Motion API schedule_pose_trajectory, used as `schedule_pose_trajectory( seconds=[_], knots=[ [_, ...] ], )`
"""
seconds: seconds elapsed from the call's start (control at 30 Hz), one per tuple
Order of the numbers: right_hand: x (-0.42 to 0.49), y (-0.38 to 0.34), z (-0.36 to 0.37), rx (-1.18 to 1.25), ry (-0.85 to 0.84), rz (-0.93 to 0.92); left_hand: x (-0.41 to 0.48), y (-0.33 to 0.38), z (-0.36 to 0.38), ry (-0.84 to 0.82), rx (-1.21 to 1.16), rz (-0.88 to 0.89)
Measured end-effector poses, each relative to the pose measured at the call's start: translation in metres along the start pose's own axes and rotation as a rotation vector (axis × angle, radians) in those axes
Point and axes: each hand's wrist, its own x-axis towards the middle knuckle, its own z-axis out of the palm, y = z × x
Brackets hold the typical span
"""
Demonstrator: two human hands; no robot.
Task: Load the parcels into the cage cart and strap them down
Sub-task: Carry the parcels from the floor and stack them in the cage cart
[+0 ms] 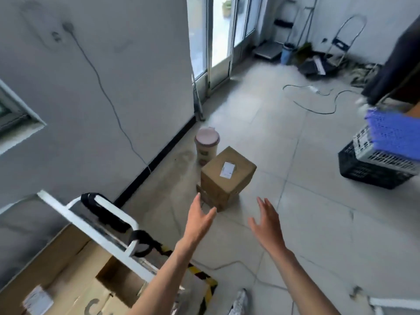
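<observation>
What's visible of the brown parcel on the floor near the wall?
The parcel is a plain brown cardboard box, closed, with a white label on its top face. It stands upright, seemingly on a lower carton, on the tiled floor, close beside a pink-lidded tub. The left hand and right hand reach toward it open, not touching it.

Bare floor (284, 201) lies open before your hands; the cup (206, 145) crowds the parcel's (227, 176) far-left side, crates (372, 164) well right.
</observation>
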Motion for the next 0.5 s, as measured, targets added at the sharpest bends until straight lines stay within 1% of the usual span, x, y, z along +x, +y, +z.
schedule_pose_trajectory(
  seconds=[0.1, 0.2, 0.4, 0.5],
  knots=[
    [0.035, 0.026, -0.038, 0.032, 0.040, 0.003, 0.033, 0.041, 0.050, -0.038, -0.019, 0.022],
    [0.071, 0.050, -0.070, 0.032, 0.042, 0.016, 0.063, 0.075, 0.086, -0.040, -0.018, 0.033],
    [0.151, 0.074, -0.101, 0.070, 0.013, 0.014, 0.123, 0.106, 0.122, -0.047, -0.016, 0.042],
    [0.205, 0.074, -0.102, 0.084, -0.034, -0.020, 0.165, 0.116, 0.133, -0.008, -0.014, 0.015]
  ],
)
